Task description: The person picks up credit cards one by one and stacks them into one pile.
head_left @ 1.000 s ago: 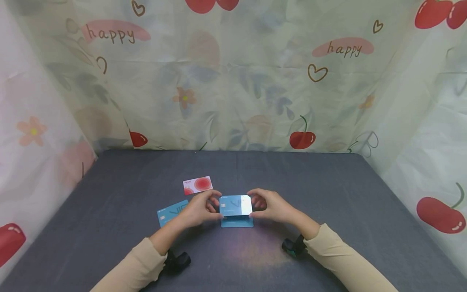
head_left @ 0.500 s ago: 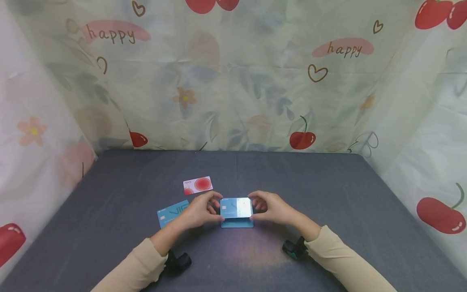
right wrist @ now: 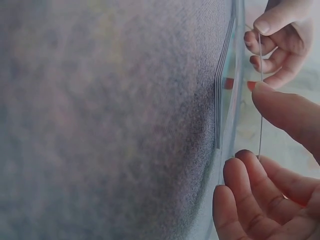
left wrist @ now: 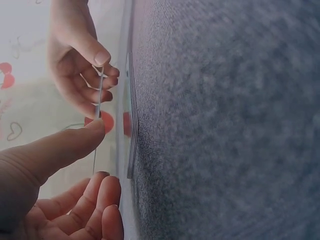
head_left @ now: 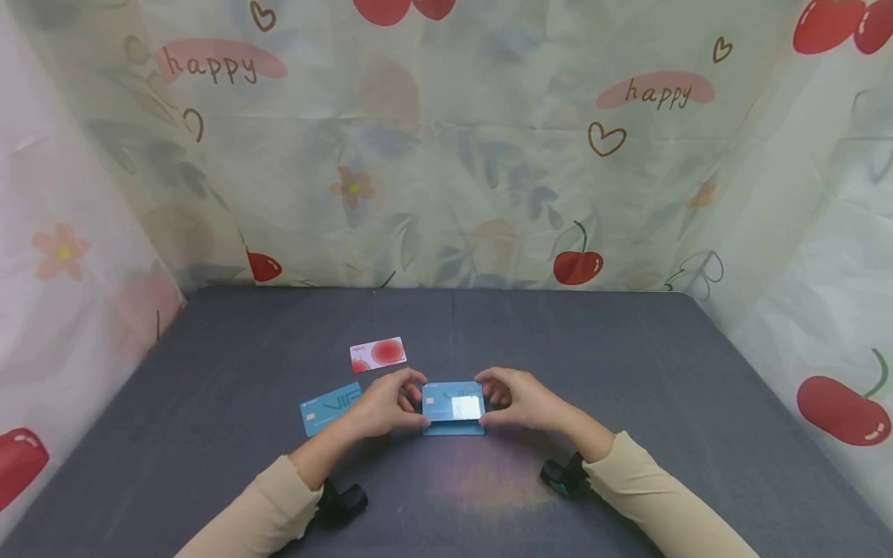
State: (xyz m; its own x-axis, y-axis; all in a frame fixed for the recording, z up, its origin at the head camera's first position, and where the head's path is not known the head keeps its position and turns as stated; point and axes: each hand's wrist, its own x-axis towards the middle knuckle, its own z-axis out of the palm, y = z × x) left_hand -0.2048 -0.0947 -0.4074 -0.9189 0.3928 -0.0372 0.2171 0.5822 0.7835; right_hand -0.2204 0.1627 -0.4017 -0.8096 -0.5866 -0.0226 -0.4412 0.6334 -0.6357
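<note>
Blue and glossy, the card (head_left: 453, 401) is hovering just above the stack (head_left: 453, 428); my left hand (head_left: 385, 403) and right hand (head_left: 522, 397) are pinching its corners, likely suiting something light, stiff and slippery.

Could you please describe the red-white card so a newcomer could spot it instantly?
On the table, find the left hand. Just beyond it, toward the backdrop, lies the red-white card. Its large red circle sets it apart from the blue cards.
</note>
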